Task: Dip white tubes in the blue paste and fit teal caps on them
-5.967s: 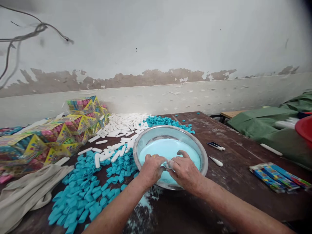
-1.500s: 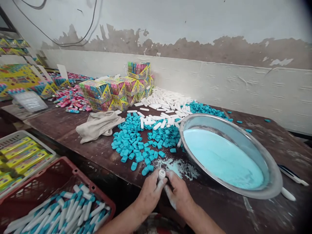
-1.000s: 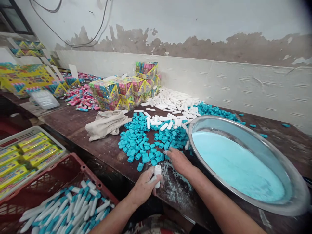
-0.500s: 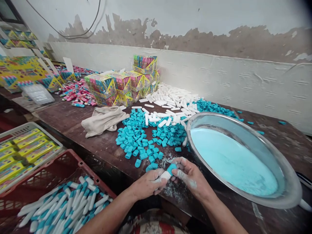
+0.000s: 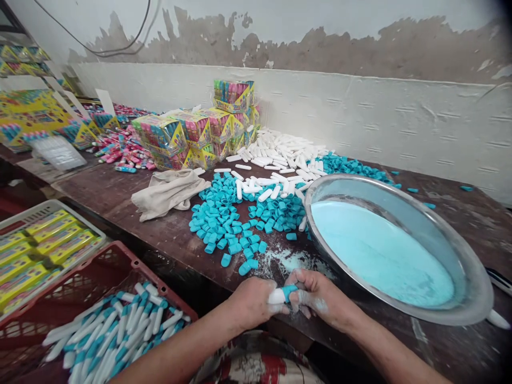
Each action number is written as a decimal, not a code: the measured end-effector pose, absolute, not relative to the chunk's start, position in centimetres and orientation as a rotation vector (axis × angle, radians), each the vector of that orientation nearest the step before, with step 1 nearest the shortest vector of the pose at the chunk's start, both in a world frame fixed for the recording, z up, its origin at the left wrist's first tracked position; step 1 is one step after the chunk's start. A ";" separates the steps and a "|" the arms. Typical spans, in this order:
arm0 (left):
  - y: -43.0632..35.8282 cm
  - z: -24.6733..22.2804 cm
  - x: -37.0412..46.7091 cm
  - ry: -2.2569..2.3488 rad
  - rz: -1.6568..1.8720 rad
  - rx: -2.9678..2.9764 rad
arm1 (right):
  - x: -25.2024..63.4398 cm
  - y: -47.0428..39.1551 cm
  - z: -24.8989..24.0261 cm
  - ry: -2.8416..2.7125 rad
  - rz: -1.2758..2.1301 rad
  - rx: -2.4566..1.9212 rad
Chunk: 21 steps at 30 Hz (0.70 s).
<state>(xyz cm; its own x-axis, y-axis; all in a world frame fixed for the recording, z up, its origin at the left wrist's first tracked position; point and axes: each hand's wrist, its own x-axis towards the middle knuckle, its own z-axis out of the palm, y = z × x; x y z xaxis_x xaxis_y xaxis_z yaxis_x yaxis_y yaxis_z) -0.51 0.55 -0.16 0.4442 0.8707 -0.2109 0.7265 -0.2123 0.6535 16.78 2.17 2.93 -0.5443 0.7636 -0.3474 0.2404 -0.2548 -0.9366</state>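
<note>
Together, our hands close on one capped tube.
Our left hand (image 5: 256, 303) grips the white tube (image 5: 277, 296); our right hand (image 5: 316, 296) pinches its blue cap (image 5: 288, 292), just beyond the table's near edge, beside the metal basin (image 5: 472, 298).

A small packing workshop: beyond the hands (image 5: 286, 301), loose white tubes (image 5: 280, 149) and blue caps (image 5: 216, 218) cover a scuffed worktop (image 5: 116, 197) beside a metal basin (image 5: 476, 288) of pale blue powder, with stacked display boxes (image 5: 192, 133) behind, filled crates (image 5: 132, 266) to their left and a peeling wall (image 5: 320, 45).
</note>
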 end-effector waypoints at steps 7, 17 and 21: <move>1.6 0.3 1.2 1.471 0.086 2.198 | 16.7 1.9 1.8 -1.584 1.606 -1.249; 1.4 0.4 1.2 1.362 0.074 2.424 | 18.6 0.0 2.0 -2.084 1.143 -1.325; 0.8 0.6 1.0 1.291 0.087 2.530 | 18.7 -1.0 2.4 -2.248 0.927 -1.378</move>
<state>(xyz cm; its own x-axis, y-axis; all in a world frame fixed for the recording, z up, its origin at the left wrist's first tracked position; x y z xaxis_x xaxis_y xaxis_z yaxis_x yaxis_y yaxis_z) 0.97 0.75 0.63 0.5944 0.8000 -0.0810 0.7820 -0.5516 0.2903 18.68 -1.04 2.45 -0.4687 0.8823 -0.0439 0.6569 0.3148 -0.6851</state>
